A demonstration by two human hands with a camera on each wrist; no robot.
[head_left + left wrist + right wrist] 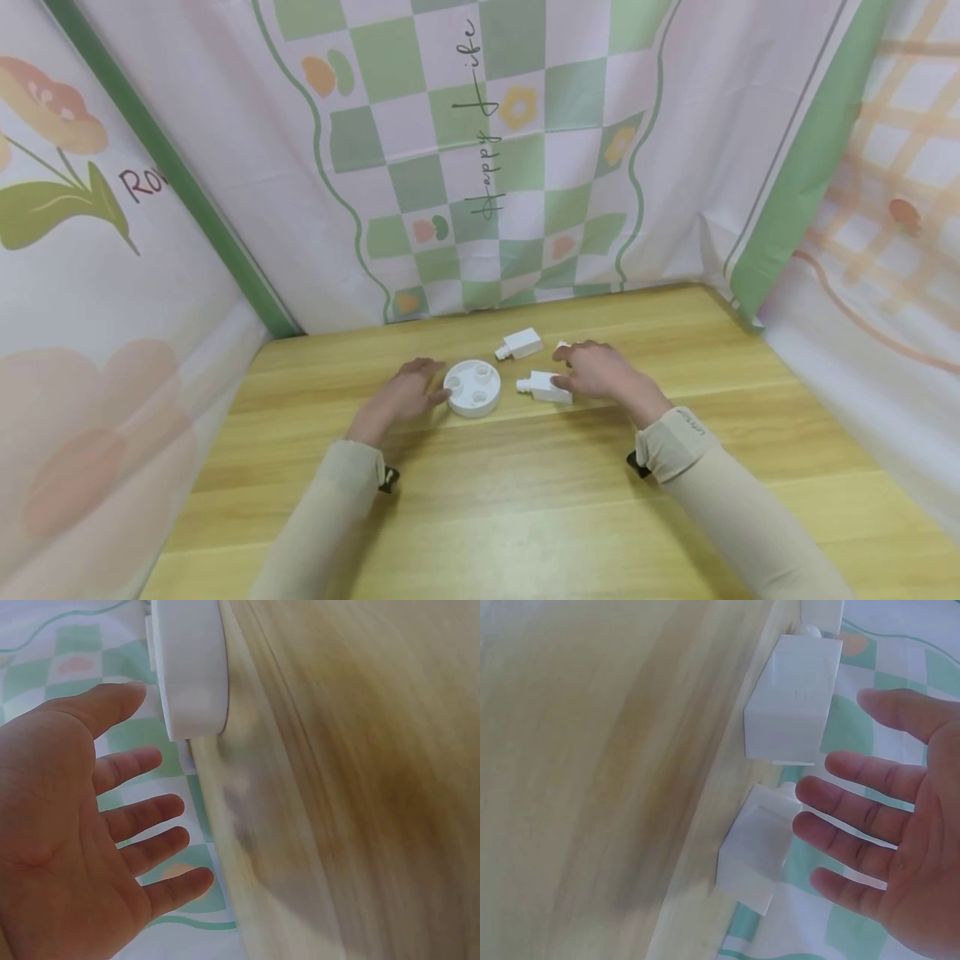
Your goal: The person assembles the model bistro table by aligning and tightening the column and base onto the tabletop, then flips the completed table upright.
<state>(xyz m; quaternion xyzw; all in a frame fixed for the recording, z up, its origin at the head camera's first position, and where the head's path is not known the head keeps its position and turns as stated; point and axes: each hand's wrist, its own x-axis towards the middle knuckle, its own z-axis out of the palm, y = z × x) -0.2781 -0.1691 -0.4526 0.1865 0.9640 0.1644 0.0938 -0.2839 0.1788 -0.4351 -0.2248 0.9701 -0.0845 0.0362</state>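
White, boxy and smooth, a rectangular bottle with a narrow neck [543, 388] lies on its side at the tip of the right hand's thumb [603, 372]. Its long axis runs roughly crosswise to the person, the neck leading off to the left of that grip and the flat base end closest to it. To my eye, that relation matters most: the right hand is much the nearer one, and it sits over the base end, leaving the neck clear. The grip is wide, fingers spread and thumb standing well off from them, with nothing held.

On the far side of the same grip, a scrap of another white piece [562, 344] shows by the fingertips; it is mostly covered from above, so I'd only call it perhaps one more bottle.

Left of the near bottle's neck, apart from it, sits a round white holder with sockets in its top [474, 407]. The left hand [403, 395] has its thumb at the near-left rim, fingers apart, holding nothing either.

Farther out, left of the right fingertips, a second boxy white bottle [522, 342] lies aslant, neck turned toward the holder. Beyond the wood-grain table [480, 500] hangs a green-and-white checked cloth [517, 192].
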